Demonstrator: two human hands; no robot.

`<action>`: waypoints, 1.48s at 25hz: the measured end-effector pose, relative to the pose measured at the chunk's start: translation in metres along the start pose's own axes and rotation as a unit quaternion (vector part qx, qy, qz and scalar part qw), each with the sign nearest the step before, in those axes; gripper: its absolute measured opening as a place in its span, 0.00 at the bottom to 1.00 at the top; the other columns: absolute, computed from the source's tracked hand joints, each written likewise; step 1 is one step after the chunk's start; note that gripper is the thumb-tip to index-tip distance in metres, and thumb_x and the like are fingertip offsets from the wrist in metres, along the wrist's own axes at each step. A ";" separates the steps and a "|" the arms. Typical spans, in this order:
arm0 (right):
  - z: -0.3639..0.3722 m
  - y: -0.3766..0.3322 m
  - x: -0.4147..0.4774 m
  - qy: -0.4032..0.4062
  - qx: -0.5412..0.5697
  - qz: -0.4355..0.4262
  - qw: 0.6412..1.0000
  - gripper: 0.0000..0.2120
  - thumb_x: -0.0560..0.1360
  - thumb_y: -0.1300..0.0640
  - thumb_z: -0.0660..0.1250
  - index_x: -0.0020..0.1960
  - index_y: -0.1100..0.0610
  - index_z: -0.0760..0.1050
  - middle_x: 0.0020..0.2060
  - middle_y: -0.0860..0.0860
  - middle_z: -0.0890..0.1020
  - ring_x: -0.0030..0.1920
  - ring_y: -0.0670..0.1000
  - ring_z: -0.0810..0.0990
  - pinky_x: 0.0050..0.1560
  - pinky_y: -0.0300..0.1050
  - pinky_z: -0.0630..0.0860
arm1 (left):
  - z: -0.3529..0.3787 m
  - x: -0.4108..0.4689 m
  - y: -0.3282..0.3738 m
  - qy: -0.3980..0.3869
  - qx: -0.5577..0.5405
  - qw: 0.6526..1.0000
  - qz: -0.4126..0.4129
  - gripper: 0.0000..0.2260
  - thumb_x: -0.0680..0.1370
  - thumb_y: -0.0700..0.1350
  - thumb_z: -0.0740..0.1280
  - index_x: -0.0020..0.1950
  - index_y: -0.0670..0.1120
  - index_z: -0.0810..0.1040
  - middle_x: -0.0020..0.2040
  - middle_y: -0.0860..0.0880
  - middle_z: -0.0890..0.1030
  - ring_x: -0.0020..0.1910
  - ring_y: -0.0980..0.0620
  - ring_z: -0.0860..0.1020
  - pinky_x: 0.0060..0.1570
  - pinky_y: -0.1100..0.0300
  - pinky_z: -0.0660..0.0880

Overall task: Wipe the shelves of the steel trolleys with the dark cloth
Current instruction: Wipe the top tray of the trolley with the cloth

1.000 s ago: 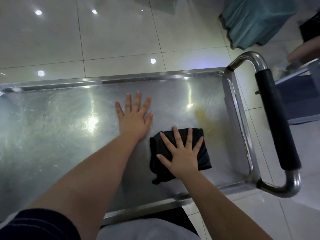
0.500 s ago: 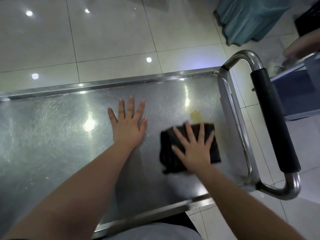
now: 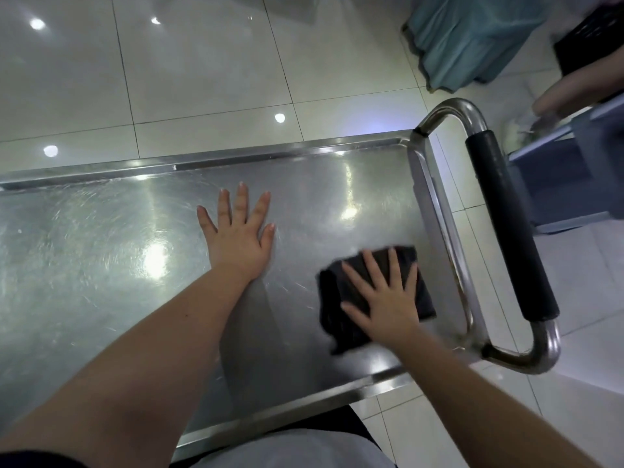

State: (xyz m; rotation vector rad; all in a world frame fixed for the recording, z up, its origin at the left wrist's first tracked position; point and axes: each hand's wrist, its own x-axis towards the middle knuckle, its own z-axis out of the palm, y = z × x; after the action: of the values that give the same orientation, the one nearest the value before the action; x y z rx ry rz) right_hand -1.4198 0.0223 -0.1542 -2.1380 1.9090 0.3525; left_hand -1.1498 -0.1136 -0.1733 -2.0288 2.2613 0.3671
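Beside the end rail [image 3: 439, 231] of the shelf [image 3: 84, 248] — dark cloth [image 3: 426, 295]: folded flat, nearly square, no clear long axis, right edge parallel to the rail.
Right hand [image 3: 385, 305]: pressing on the cloth — fingers straight, spread, pointing away.
Left hand [image 3: 238, 238]: flat on bare steel, fingers apart.

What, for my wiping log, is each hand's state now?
Left hand: open, flat on the trolley shelf.
Right hand: open, fingers spread, pressing the dark cloth.

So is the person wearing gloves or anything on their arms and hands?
No gloves. The left hand and right hand are bare, with no rings or watch showing. Both forearms are bare too. Only a dark sleeve edge shows high on the left arm.
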 end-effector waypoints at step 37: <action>0.011 -0.061 -0.020 0.030 0.012 -0.009 0.999 0.34 0.75 0.27 0.47 0.78 0.36 0.46 0.79 0.46 0.52 0.76 0.70 0.44 0.68 0.77 0.41 | 0.005 0.014 -0.002 0.027 0.000 1.000 -0.003 0.27 0.80 0.63 0.40 0.79 0.61 0.43 0.81 0.49 0.45 0.79 0.43 0.41 0.71 0.35 0.36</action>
State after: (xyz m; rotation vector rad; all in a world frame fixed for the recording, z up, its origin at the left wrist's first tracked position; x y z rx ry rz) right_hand -1.3617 0.0512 -0.1560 -2.1731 1.9154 0.2631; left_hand -1.1499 -0.1261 -0.1810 -2.0694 2.2844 0.3149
